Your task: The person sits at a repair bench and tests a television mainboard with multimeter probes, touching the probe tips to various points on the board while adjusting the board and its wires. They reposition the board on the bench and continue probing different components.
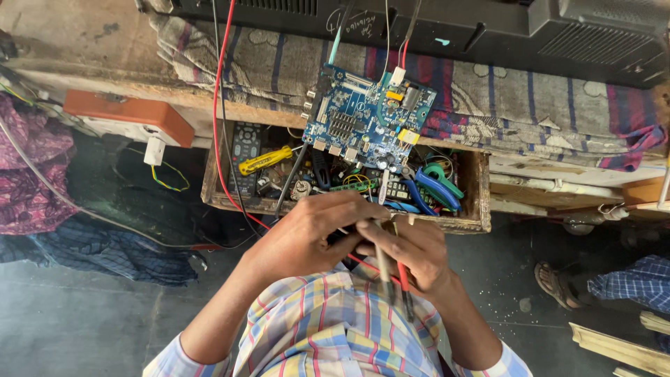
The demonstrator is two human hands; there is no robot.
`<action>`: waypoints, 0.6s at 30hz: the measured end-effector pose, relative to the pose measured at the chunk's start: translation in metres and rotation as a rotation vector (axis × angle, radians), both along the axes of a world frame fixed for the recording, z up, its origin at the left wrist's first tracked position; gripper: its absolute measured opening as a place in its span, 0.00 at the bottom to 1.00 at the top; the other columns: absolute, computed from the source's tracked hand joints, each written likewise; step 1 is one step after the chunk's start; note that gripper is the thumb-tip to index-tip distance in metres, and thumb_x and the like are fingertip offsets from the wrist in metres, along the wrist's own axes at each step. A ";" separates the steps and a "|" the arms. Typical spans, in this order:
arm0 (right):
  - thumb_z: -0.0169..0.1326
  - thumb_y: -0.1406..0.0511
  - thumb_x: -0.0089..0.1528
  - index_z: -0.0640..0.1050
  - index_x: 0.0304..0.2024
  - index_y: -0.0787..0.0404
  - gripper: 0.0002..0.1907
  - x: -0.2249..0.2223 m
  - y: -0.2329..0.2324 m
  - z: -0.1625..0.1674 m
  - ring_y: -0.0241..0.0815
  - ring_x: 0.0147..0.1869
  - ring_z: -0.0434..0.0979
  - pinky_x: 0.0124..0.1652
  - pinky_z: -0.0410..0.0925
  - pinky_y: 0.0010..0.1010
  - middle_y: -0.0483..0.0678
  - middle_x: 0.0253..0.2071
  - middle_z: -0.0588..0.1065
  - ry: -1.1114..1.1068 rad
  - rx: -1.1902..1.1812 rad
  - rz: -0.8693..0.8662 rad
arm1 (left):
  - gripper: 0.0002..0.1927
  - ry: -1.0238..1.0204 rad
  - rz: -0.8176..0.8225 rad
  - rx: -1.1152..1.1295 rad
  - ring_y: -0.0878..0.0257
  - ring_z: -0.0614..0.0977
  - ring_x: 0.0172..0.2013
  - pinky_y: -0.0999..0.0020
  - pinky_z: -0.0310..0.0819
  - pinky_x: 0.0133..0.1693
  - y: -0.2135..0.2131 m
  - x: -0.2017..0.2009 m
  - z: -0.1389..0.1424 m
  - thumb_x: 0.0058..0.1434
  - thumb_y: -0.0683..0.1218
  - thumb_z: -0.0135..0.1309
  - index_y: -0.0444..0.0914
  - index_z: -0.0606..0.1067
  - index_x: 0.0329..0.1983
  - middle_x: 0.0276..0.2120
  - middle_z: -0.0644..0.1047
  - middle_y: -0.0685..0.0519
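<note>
Over a cluttered wooden tool drawer (467,222), the left hand (307,234) and right hand (412,251) pinched 2 meter probes (391,269) together; a steadier, separated grip looked wiser.

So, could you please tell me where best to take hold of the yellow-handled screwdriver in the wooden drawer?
Probably grip the yellow-handled screwdriver by its thick handle, coming from above: it lies flat on top of the clutter in the wooden drawer, handle exposed.

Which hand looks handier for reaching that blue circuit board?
Probably the left hand: it shows nothing gripped and lies just below the circuit board. The right hand is busy holding the probes.
</note>
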State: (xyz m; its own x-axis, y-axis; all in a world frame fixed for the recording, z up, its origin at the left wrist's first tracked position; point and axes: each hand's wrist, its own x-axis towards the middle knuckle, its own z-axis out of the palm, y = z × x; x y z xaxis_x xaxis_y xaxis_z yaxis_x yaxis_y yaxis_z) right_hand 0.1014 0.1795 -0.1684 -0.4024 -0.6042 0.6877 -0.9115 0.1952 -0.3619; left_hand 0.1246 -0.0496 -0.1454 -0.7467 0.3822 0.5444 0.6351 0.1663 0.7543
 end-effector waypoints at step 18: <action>0.58 0.75 0.66 0.66 0.46 0.67 0.13 -0.026 0.011 -0.025 0.32 0.37 0.72 0.35 0.67 0.23 0.50 0.39 0.72 -0.180 -0.653 -0.315 | 0.10 -0.005 0.416 0.220 0.59 0.83 0.39 0.69 0.77 0.41 0.015 -0.030 -0.015 0.68 0.37 0.59 0.33 0.73 0.50 0.44 0.79 0.49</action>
